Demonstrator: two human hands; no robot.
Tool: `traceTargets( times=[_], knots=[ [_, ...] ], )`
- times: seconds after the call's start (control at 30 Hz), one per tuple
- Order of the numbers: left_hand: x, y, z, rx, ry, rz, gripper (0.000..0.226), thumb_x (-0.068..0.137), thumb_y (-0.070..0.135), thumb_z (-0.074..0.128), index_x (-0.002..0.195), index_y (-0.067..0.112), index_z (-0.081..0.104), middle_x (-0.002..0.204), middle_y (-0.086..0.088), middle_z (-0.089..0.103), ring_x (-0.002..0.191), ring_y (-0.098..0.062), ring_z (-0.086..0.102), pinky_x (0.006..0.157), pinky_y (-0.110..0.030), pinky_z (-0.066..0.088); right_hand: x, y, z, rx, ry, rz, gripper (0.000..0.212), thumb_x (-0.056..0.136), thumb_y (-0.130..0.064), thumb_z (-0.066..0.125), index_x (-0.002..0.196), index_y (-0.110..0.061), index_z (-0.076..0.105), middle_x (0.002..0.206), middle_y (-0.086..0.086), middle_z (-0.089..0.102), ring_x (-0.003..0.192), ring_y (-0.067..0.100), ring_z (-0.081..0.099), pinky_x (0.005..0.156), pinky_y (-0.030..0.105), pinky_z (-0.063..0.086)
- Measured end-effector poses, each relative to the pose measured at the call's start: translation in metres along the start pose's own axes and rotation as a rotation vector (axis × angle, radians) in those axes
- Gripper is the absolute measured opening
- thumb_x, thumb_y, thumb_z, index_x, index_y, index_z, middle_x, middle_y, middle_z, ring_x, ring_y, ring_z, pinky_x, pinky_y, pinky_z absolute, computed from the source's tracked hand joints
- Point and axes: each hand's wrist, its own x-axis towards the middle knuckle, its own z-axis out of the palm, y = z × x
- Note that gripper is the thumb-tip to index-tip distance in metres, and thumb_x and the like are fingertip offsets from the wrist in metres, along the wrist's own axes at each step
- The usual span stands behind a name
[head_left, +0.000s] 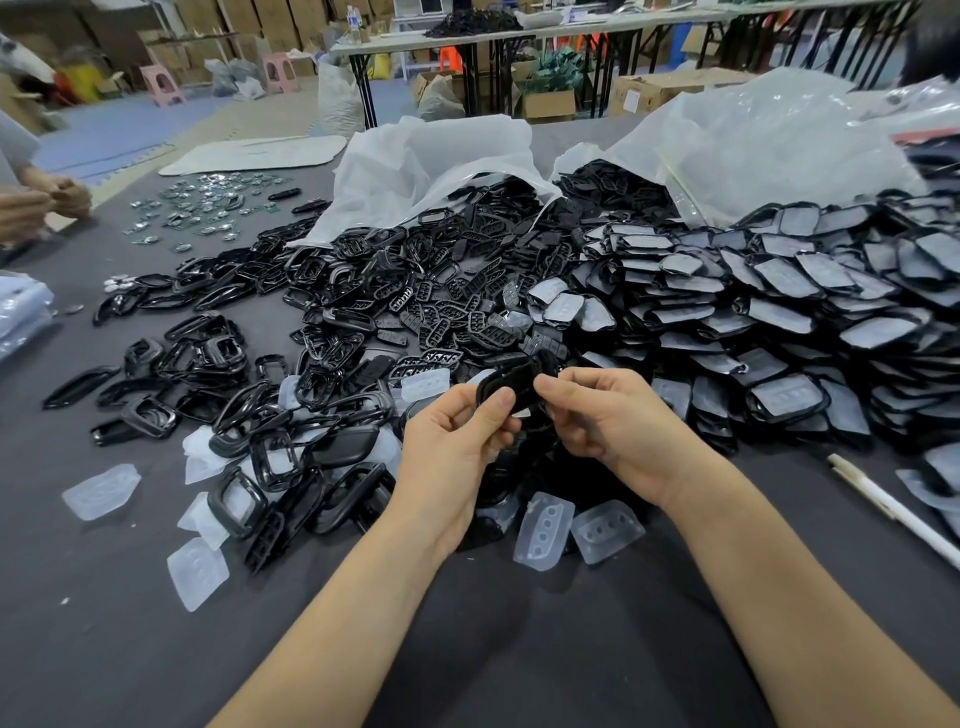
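Observation:
Both my hands hold one black plastic key-fob shell (514, 382) just above the table, in the middle of the view. My left hand (457, 441) grips its lower left side with the thumb on top. My right hand (608, 415) pinches its right end between thumb and fingers. Below my hands lie clear rubber button pads (543, 530), and a heap of loose black frames and shells (322, 364) spreads to the left. Part of the held shell is hidden behind my fingers.
Stacks of assembled black pieces with clear pads (779, 322) fill the right. Two open white plastic bags (431, 166) spill parts at the back. A white pen (893, 509) lies at the right edge. Another person's hands (47, 200) work at far left. Small circuit boards (202, 208) lie beyond.

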Motion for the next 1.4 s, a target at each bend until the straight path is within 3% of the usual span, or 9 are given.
traceTargets(
  times=[0.07,0.23,0.4,0.63,0.8,0.93,1.17,1.23,1.4],
  knots=[
    [0.001,0.000,-0.001,0.033,0.001,0.002,0.031,0.084,0.007,0.064,0.057,0.021,0.071,0.056,0.010,0.060,0.056,-0.003,0.058,0.057,-0.012,0.048,0.000,0.001,0.001,-0.012,0.011,-0.025,0.028,0.074,-0.027,0.070,0.054,-0.018,0.054,0.054,-0.003,0.046,0.043,0.007,0.035,0.037,0.014,0.025],
    [-0.001,0.003,-0.001,0.077,0.013,-0.008,0.036,0.088,0.004,0.062,0.055,0.018,0.068,0.055,0.009,0.060,0.057,-0.003,0.059,0.058,-0.013,0.049,0.000,0.004,0.005,-0.038,0.077,-0.115,0.028,0.085,-0.012,0.068,0.062,-0.013,0.053,0.053,-0.004,0.048,0.040,0.006,0.036,0.037,0.014,0.026],
    [-0.002,0.006,0.000,0.063,0.005,-0.041,0.016,0.088,0.003,0.063,0.074,0.009,0.067,0.062,0.006,0.065,0.058,-0.005,0.061,0.058,-0.014,0.050,0.002,0.007,0.006,-0.062,0.105,-0.166,0.017,0.086,-0.006,0.066,0.073,-0.008,0.056,0.059,0.003,0.045,0.041,0.007,0.034,0.037,0.015,0.025],
    [-0.004,0.004,0.003,0.118,0.059,-0.016,0.010,0.092,0.000,0.059,0.089,0.005,0.068,0.070,-0.002,0.072,0.065,-0.010,0.069,0.065,-0.017,0.054,0.006,0.012,0.007,-0.111,0.235,-0.177,0.028,0.087,-0.005,0.066,0.064,-0.013,0.052,0.046,-0.007,0.045,0.038,0.006,0.035,0.038,0.015,0.028],
    [-0.004,0.007,0.002,0.264,0.088,0.040,0.014,0.093,-0.002,0.057,0.089,0.006,0.067,0.071,-0.007,0.072,0.062,-0.016,0.072,0.058,-0.017,0.054,0.008,0.016,0.007,-0.428,0.333,-0.212,0.028,0.086,-0.018,0.069,0.064,-0.017,0.052,0.050,-0.007,0.044,0.047,0.011,0.037,0.051,0.026,0.031],
    [-0.006,0.006,0.002,0.402,0.131,0.127,0.023,0.091,-0.001,0.060,0.078,0.017,0.066,0.065,-0.002,0.072,0.061,-0.018,0.072,0.056,-0.019,0.055,0.007,0.017,0.010,-0.643,0.398,-0.250,0.031,0.086,-0.026,0.068,0.062,-0.019,0.050,0.051,-0.010,0.046,0.044,0.003,0.039,0.050,0.018,0.034],
    [-0.007,0.009,-0.001,0.445,0.099,0.152,0.016,0.091,0.006,0.063,0.082,0.020,0.066,0.066,-0.002,0.071,0.057,-0.018,0.071,0.055,-0.023,0.056,0.005,0.013,0.009,-0.475,0.309,-0.226,0.031,0.089,-0.020,0.065,0.064,-0.015,0.048,0.048,-0.011,0.040,0.046,0.010,0.034,0.052,0.027,0.028],
    [-0.006,0.009,-0.002,0.433,0.077,0.126,0.007,0.089,0.010,0.066,0.088,0.017,0.067,0.068,-0.004,0.070,0.056,-0.018,0.069,0.054,-0.023,0.055,0.004,0.011,0.009,-0.471,0.261,-0.234,0.029,0.089,-0.020,0.065,0.064,-0.015,0.051,0.045,-0.013,0.042,0.045,0.007,0.035,0.051,0.025,0.029],
    [-0.003,0.010,0.000,0.343,-0.032,0.055,0.014,0.093,0.001,0.058,0.095,0.015,0.062,0.066,-0.001,0.067,0.049,-0.014,0.065,0.048,-0.019,0.051,0.003,0.010,0.008,-0.475,0.173,-0.239,0.023,0.088,-0.016,0.065,0.070,-0.006,0.057,0.042,-0.014,0.044,0.040,0.002,0.036,0.047,0.016,0.028]
  ],
)
